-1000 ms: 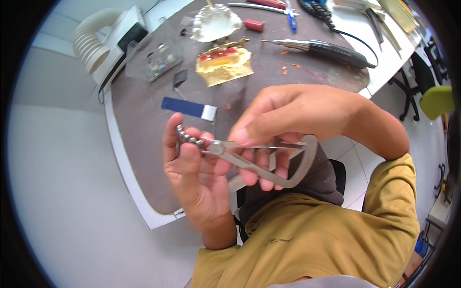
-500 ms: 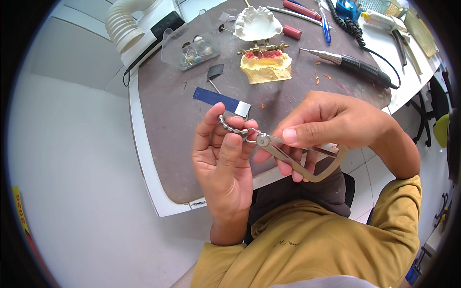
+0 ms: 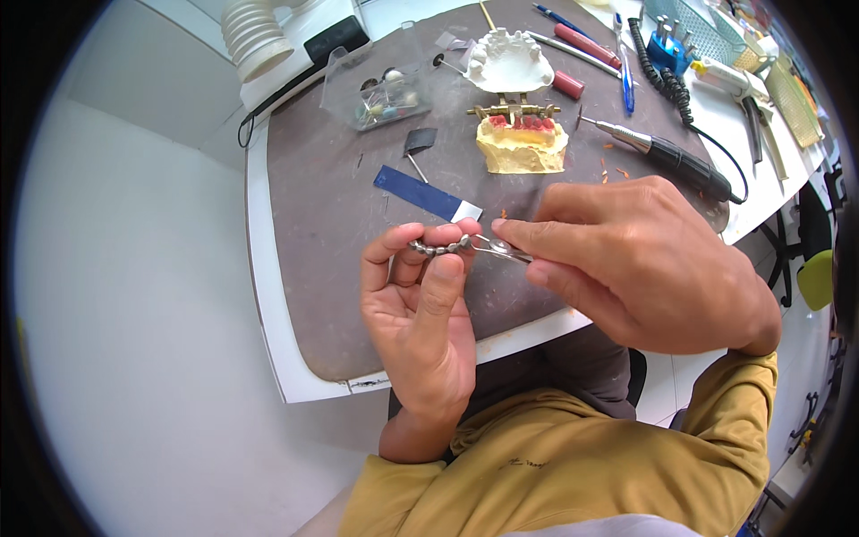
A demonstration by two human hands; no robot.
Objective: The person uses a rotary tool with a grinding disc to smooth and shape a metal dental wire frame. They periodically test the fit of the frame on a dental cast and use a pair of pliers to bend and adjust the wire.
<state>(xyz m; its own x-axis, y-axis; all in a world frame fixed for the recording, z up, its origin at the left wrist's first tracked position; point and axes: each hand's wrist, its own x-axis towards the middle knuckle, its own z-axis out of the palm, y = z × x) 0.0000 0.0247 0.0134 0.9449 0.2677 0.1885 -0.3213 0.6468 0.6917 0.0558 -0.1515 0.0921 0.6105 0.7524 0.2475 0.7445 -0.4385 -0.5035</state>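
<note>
My left hand (image 3: 422,327) pinches a curved metal dental bridge framework (image 3: 436,250) between thumb and fingertips, its row of tooth shapes facing up. A metal thickness caliper (image 3: 500,247) is in my right hand (image 3: 640,264), the thumb and index finger closed on it just behind the pivot. The caliper's curved tips meet the right end of the framework; whether they pinch it I cannot tell. Most of the caliper's handle is hidden behind my right hand. Both hands are above the bench's near edge.
On the brown mat (image 3: 322,268) lie a blue strip (image 3: 416,190), a rotary handpiece (image 3: 684,168) and a clear box (image 3: 380,94) of small burs. Behind stands an articulator (image 3: 512,111) with a white cast (image 3: 508,63) and a yellow cast (image 3: 522,157) bearing red parts.
My right hand has turned over and moved closer to the framework, so its back now covers the caliper's handle. The left hand still holds the framework, tipped slightly flatter. The view has shifted a little.
</note>
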